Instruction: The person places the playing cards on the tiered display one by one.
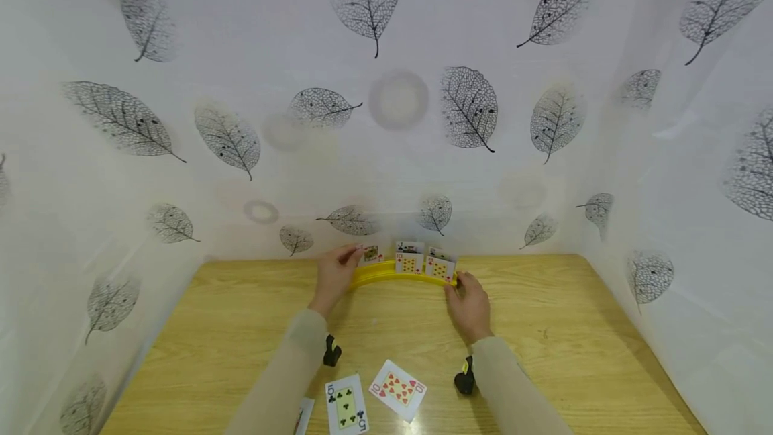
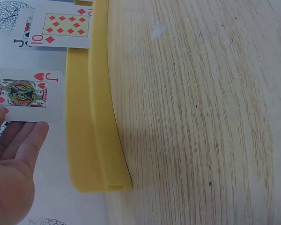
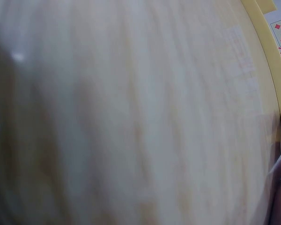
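Observation:
My left hand (image 1: 334,277) pinches a jack of hearts (image 2: 22,93) between thumb and fingers, above the left part of a curved yellow card holder (image 2: 86,140). The card's lower edge is close to the holder's back side. At the other end, my right hand (image 1: 472,307) grips the holder's right tip, thumb in front; only a bit of it shows at the right wrist view's edge. Upright in the holder's middle stands a ten of diamonds (image 2: 65,26), a black jack (image 1: 410,246) partly hidden behind it. Further right, another diamonds card (image 1: 440,267) fronts a mostly covered card.
Near me on the wooden table (image 1: 241,327) lie a ten of hearts (image 1: 398,390) and a clubs card (image 1: 347,405), face up. A third card (image 1: 304,415) is partly under my left sleeve. A leaf-patterned sheet (image 1: 398,173) hangs behind and at both sides.

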Motion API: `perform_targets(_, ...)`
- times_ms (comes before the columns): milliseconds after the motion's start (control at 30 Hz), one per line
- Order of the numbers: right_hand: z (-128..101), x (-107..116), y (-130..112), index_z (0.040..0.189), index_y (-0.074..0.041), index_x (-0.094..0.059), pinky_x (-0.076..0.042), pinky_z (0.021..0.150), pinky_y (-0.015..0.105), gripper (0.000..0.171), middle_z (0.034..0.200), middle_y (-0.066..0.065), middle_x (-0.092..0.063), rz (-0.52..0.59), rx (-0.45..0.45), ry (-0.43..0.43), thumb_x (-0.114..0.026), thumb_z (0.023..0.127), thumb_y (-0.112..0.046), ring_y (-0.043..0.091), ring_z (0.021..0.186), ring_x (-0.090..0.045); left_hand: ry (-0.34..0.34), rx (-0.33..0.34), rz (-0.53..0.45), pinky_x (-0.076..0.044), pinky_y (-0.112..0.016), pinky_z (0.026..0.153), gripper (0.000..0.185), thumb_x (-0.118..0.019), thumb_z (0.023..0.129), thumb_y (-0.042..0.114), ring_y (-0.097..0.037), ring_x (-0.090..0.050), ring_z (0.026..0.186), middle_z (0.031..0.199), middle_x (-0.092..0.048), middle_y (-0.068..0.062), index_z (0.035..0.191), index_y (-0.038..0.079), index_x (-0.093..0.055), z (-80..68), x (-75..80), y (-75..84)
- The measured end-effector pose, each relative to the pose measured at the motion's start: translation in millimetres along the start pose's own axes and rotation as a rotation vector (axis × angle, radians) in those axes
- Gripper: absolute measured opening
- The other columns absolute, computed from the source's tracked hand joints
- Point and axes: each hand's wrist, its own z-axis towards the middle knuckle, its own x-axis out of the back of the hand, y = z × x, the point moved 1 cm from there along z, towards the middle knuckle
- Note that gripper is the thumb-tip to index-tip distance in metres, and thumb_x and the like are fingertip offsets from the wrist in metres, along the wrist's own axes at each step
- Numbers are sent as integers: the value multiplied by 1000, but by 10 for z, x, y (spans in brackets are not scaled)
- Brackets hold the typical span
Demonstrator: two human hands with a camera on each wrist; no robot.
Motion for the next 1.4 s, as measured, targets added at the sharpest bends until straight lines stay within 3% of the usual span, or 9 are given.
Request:
perform_targets(500,-2,-20,25,144,5,-59,-39,121,64,51,151,29,-56,1,-6,-3,-66,104,-27,48,146,-48,-15,-31,58,-61,-31,81,20,-72,100,13,-29,-72,93,112,-79,-19,115,0,-78,16,-80,16)
perform_targets(900,-3,-7,17,143,4,-59,-39,121,63,50,149,27,-58,-4,5,-4,-65,105,-28,47,146,-48,-7,-60,71,-59,-25,75,19,-74,99,11,-26,-71,86,105,-80,-19,111,-2,-79,22,-104,-84)
perform_targets(1400,2,6,-2,143,5,-59,-39,122,63,51,150,29,-57,5,-7,-9,-66,104,-27,48,145,-49,-14,-28,79,-55,-23,72,20,-73,101,14,-21,-67,82,102,-80,-18,112,-1,-79,13,-89,-93)
